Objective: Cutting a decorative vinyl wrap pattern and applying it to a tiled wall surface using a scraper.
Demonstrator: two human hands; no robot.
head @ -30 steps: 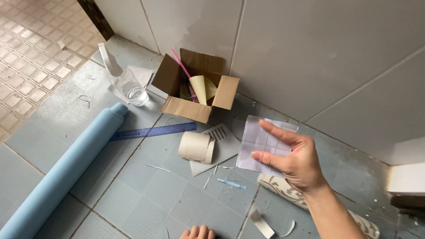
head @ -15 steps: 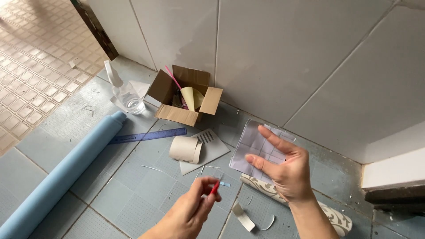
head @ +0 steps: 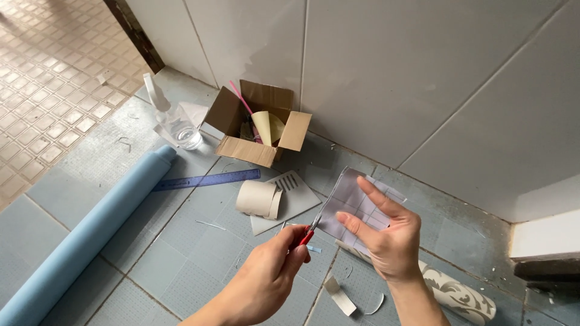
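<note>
Red-handled scissors (head: pixel 307 236) sit in the left hand (head: pixel 266 279), whose fingers are curled tight around the handles, the blades angled up and right into the lower left edge of a gridded sheet of paper (head: pixel 355 202). The right hand (head: pixel 386 241) holds that sheet upright in the middle of the scene, thumb behind and fingers spread across its near face, wrist rising from the near edge. The two hands are close, just beside each other, over the blue tiled floor (head: pixel 181 253). Farther left lie a rolled beige paper (head: pixel 258 199) on a flat sheet with slots, a blue ruler (head: pixel 205 179) and a long blue roll (head: pixel 84 238). An open cardboard box (head: pixel 257 130) stands by the far wall, a clear spray bottle (head: pixel 172 121) to its left. A patterned roll (head: pixel 453 293) lies under the right wrist, with curled paper scraps (head: pixel 341 296) near it.
</note>
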